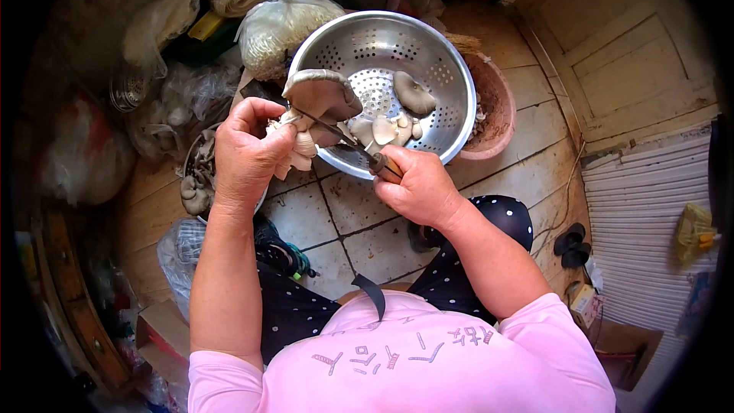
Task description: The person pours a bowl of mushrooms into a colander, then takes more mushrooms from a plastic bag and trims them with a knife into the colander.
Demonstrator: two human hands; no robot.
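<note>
My left hand (252, 149) is closed on a cluster of oyster mushrooms (321, 94), with a large grey cap at the top and pale stems by my fingers. In my right hand (419, 183) is the wooden handle of a knife (357, 145), its dark blade reaching left to the stems under the cap. Beneath and beyond the cluster stands a metal colander (451, 84). Inside it lie a grey mushroom cap (414, 93) and several paler pieces (384, 130). The knife's tip is hidden at the mushrooms.
Right of the colander is a pink basin (501, 107) with scraps. More mushrooms (197, 191) fill a container at the left, partly behind my left hand. A full plastic bag (283, 27) stands behind. Dark slippers (572, 245) lie on the tiled floor (340, 199) at the right.
</note>
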